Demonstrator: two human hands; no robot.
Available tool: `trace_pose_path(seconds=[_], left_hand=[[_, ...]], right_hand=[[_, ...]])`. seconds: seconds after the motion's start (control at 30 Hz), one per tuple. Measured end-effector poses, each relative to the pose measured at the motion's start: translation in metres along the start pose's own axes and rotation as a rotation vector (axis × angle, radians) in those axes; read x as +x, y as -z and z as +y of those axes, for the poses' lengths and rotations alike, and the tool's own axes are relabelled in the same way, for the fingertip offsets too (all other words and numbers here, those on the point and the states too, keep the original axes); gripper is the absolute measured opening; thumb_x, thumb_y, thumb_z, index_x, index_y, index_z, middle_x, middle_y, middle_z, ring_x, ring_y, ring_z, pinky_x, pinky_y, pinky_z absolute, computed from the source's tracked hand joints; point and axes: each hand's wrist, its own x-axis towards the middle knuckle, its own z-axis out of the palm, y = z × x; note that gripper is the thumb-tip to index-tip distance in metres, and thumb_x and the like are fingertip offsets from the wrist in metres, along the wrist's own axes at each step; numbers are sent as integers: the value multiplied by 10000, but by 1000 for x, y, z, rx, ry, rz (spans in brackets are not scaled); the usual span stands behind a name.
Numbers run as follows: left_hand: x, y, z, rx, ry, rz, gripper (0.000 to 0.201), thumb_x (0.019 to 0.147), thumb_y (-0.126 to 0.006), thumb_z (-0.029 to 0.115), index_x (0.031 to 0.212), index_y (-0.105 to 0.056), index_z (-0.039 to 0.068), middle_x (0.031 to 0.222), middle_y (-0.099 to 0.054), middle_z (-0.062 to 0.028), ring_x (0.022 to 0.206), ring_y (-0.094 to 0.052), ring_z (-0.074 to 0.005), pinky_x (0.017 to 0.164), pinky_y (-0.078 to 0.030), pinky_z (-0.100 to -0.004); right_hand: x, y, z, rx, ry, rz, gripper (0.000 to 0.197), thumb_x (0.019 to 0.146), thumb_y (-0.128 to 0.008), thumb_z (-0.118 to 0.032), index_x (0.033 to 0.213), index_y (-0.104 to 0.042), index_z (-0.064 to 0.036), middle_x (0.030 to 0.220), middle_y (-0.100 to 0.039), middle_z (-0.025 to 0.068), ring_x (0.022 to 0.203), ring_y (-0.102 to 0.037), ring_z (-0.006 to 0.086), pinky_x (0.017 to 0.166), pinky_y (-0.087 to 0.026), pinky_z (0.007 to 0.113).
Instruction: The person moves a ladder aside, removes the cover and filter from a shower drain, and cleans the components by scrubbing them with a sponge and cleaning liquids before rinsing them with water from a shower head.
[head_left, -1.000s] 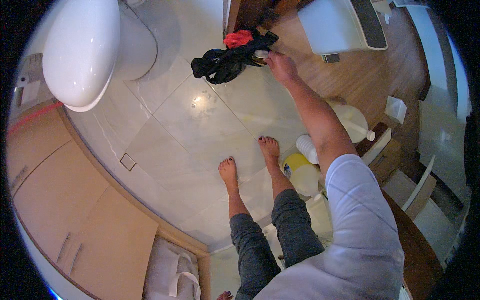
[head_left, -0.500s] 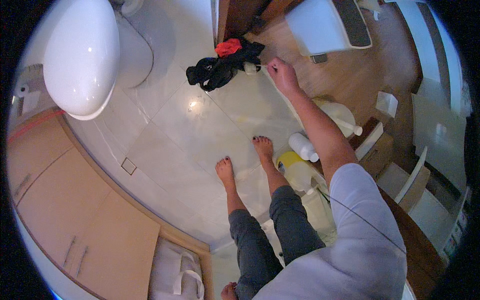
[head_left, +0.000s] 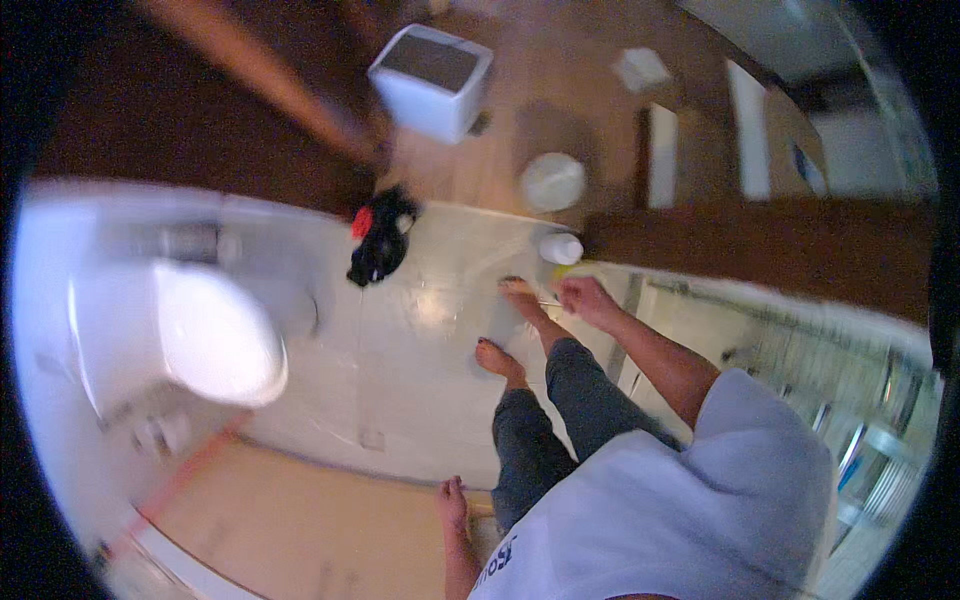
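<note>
My right hand (head_left: 588,300) is held out in front of me with its fingers curled closed. It is over a yellow container (head_left: 567,270), which it partly covers; whether it touches that cannot be made out, and what is inside the fingers is hidden. Just beyond stands a white bottle (head_left: 561,248). My left hand (head_left: 453,503) hangs low beside my leg, fingers loosely apart, nothing visible in it. On the tiles farther left lies a heap of black cloth (head_left: 380,250) with a red piece (head_left: 361,222) at its edge. The picture is smeared by motion.
A white toilet (head_left: 220,335) is at left, above a beige cabinet (head_left: 300,520). Beyond the tiles, a white bin with a dark top (head_left: 430,85) and a round whitish object (head_left: 553,182) are on the wooden floor. A dark wooden edge (head_left: 760,250) runs at right.
My view has turned to the right. My right hand has come back from beside the black cloth to near the yellow container. My left hand shows more fully at the lower middle.
</note>
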Motion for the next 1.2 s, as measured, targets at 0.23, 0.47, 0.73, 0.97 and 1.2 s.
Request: trace_pose_path(seconds=[0.23,0.47,0.73,0.97,1.2], left_hand=[[93,34,172,524,-667,-70,318,834,-547,268,796,-570,-47,677,-595,-107,620,-542,-160,597,-450,-279],[34,-158,321,148,-524,-968,175,866,-515,154,907,-566,-8,883,-585,-74,806,-549,-147,707,-460,-281],[-143,-311,305,1082,-843,-1280,257,871,-526,210,971,-555,-24,903,-591,-71,802,-553,-147,755,-439,-270],[-206,-367,335,1109,-456,-1098,241,854,-535,246,944,-576,26,873,-588,-46,759,-535,-114,631,-385,-217],[-355,-514,272,1537,-889,-1225,275,898,-480,247,985,-569,2,890,-590,-58,791,-539,-124,734,-418,-246]], right_hand=[[-212,44,170,-662,-401,291,217,759,-473,-151,847,-625,-24,828,-611,170,774,-599,327,690,-485,433],[-391,78,208,-129,-848,763,230,740,-500,-197,825,-638,-34,879,-616,183,830,-601,334,715,-485,431],[-480,68,310,244,-764,1366,257,720,-506,-196,654,-599,35,724,-582,250,725,-588,397,681,-482,450],[-522,139,350,552,-855,1639,252,748,-491,-217,797,-641,-20,782,-604,212,729,-580,381,688,-465,438],[-600,145,450,9,-1345,1391,48,654,-594,-129,639,-639,-129,711,-631,101,668,-618,258,559,-470,396]])
